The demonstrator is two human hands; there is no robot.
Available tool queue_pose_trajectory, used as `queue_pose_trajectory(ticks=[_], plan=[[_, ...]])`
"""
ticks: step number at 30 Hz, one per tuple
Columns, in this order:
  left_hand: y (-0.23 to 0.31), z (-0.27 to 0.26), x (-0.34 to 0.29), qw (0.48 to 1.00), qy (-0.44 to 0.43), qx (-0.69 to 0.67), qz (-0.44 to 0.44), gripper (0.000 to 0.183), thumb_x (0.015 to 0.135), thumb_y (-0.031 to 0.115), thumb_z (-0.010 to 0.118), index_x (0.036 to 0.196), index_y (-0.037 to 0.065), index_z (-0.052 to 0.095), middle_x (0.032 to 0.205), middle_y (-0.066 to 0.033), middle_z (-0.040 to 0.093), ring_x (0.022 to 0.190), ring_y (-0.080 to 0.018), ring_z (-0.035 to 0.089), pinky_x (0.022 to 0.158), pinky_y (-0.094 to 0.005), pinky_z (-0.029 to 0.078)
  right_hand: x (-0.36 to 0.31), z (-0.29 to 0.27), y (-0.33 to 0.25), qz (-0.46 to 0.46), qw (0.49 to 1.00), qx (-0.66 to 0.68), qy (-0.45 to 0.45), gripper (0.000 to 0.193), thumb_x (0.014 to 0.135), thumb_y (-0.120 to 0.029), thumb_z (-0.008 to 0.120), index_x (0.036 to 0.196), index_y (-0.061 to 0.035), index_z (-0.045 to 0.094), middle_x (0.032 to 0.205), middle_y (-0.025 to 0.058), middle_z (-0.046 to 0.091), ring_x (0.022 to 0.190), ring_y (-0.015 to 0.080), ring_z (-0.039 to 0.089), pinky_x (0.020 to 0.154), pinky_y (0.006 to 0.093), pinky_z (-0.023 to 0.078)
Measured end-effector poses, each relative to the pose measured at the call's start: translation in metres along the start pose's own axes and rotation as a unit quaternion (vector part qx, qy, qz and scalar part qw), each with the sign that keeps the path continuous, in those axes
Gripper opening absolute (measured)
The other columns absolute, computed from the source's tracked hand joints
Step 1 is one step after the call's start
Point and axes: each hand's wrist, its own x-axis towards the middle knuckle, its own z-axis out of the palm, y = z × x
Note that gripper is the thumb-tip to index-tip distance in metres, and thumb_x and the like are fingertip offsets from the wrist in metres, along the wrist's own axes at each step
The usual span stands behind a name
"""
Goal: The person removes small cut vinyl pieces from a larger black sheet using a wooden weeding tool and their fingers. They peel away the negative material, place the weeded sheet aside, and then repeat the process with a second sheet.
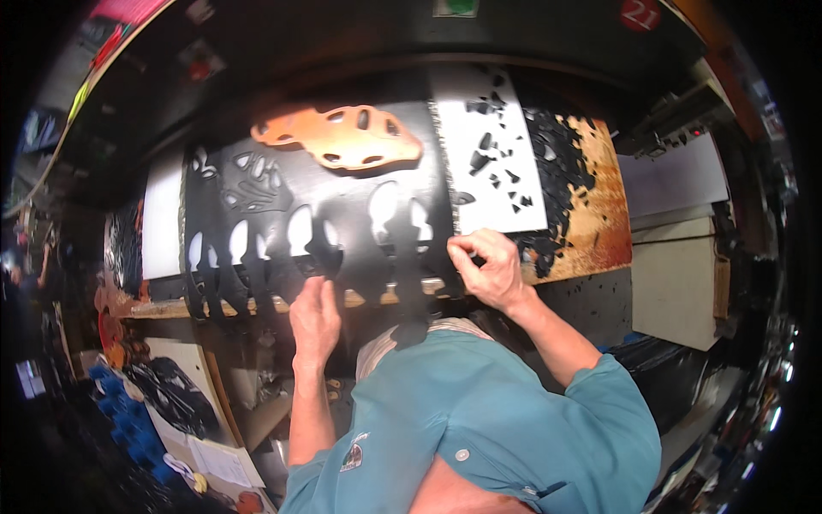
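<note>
A black sheet [355,231] with several rows of cut-out openings spreads over the bench in front of me, its near part hanging over the front edge. My left hand [314,321] pinches the sheet's near part below one of the openings. Farther right, my right hand [492,267] is closed at the sheet's right edge, thumb and fingertips together. An orange cutting form [351,137], wavy in outline and pierced by oval holes, rests on the sheet's far part. Left of it lies a dark grey patterned cut-out [255,184].
Right of the sheet, a white board [488,146] carries small black scraps. Beyond it more black offcuts [561,171] are heaped on a worn wooden board [604,210]. A dark machine beam [342,43] spans the far side. Another white board [164,218] lies at left.
</note>
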Motion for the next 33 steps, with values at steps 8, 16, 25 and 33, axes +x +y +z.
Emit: queue_pose_trajectory(ticks=[8,16,25,33], plan=[[-0.011,-0.061,0.111,0.997,0.023,-0.047,0.048,0.019,0.104,0.013,0.061,0.106,-0.003,0.072,0.091,-0.0162,0.077,0.081,-0.0249,0.072,0.074,-0.037,0.056,0.174,0.092,0.018,-0.092,0.956,-0.193,-0.201,0.108,0.072,-0.051,0.091,0.157,-0.005,0.042,0.159,0.034,0.034,0.148,0.0515,0.034,0.124,0.0564,0.033],[-0.049,-0.002,0.212,0.966,0.089,0.196,0.146,0.058,0.098,0.022,0.072,0.148,0.0,0.054,0.159,-0.0259,0.047,0.151,-0.0438,0.041,0.124,-0.0559,0.032,0.227,0.125,0.036,-0.162,0.912,-0.236,-0.293,0.107,0.064,-0.052,0.084,0.154,-0.0064,0.049,0.154,0.0323,0.039,0.139,0.0497,0.042,0.117,0.0579,0.037],[-0.057,0.0,0.209,0.962,0.133,0.165,0.172,0.058,0.095,0.024,0.076,0.144,-0.003,0.057,0.154,-0.0268,0.053,0.147,-0.0438,0.046,0.122,-0.0552,0.035,0.265,0.079,0.041,0.021,0.932,0.045,-0.359,0.107,0.062,-0.042,0.089,0.155,-0.0079,0.052,0.153,0.0219,0.053,0.14,0.0342,0.052,0.123,0.0443,0.037],[-0.057,-0.007,0.208,0.978,0.138,0.043,0.153,0.048,0.097,0.018,0.073,0.139,-0.003,0.062,0.15,-0.0255,0.058,0.146,-0.0423,0.048,0.123,-0.0534,0.036,0.22,0.009,0.033,0.166,0.947,0.232,-0.15,0.106,0.066,-0.034,0.093,0.155,0.0043,0.049,0.143,0.0167,0.06,0.13,0.0249,0.059,0.116,0.0377,0.042]])
